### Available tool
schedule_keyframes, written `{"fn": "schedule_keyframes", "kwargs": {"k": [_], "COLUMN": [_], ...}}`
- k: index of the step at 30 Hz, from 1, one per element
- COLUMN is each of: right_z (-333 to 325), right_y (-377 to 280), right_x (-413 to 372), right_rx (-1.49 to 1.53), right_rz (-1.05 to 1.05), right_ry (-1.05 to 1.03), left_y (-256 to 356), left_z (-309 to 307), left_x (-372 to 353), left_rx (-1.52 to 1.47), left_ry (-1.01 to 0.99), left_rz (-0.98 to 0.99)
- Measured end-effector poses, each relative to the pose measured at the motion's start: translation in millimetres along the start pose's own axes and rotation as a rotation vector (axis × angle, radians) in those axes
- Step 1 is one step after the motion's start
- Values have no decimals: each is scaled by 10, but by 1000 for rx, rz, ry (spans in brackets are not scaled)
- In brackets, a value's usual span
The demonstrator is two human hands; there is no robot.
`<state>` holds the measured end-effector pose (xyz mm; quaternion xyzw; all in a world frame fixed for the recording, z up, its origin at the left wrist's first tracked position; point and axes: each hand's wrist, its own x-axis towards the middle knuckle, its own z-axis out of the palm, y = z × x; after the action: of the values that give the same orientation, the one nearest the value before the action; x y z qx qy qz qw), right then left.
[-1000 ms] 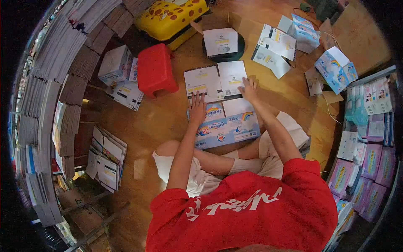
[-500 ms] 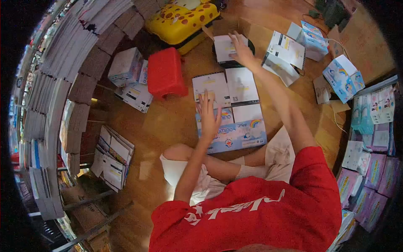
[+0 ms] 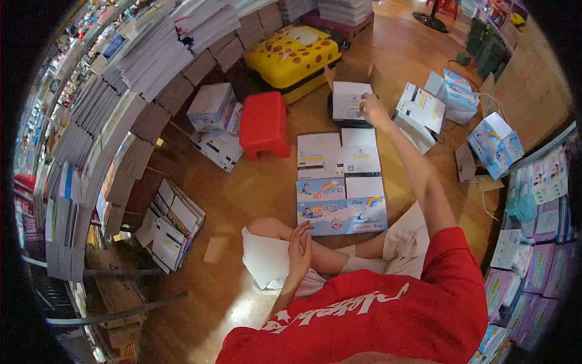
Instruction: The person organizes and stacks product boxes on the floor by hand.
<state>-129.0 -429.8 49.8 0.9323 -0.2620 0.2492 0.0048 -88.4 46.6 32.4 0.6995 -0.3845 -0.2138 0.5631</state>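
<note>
Nearest the body, the left hand [image 3: 300,242] is laid on the folded knee, its fingers held loosely together with nothing gripped. Just beyond the knees a flattened printed box [image 3: 341,182] is spread on the wooden floor [image 3: 254,188], its long axis running straight away from the body. Past its far end a white sheet [image 3: 348,98] is carried on a dark round base [image 3: 332,112]. The right hand [image 3: 374,110] is stretched out to the sheet's right edge. Its fingers are curled against that edge, but whether it is pinched cannot be told. The sheet lies just left of those fingers, so the right hand is far the nearer and the left is well apart. A red stool [image 3: 264,124] and a yellow spotted case [image 3: 291,57] are seen farther left.
</note>
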Motion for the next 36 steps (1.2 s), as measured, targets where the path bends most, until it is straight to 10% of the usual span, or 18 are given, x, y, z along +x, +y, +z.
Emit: {"fn": "schedule_keyframes", "kwargs": {"k": [6,12,20,29,36], "right_z": [-66,48,212,26,-1564], "right_y": [49,134,179,475,-176], "right_x": [376,893,979,541,159], "right_rx": [70,-72,-7,37,614], "right_rz": [7,166,246,-126,-16], "right_ry": [-4,-350,-580,9,144], "left_y": [36,-169,-336,-270,-229], "left_z": [-371,-790,-780,-790,-748], "left_x": [1,57,155,145,113], "left_rx": [499,544,595,595,559], "left_ry": [118,469,422,407,373], "left_rz": [234,-36,-38,-21,104]}}
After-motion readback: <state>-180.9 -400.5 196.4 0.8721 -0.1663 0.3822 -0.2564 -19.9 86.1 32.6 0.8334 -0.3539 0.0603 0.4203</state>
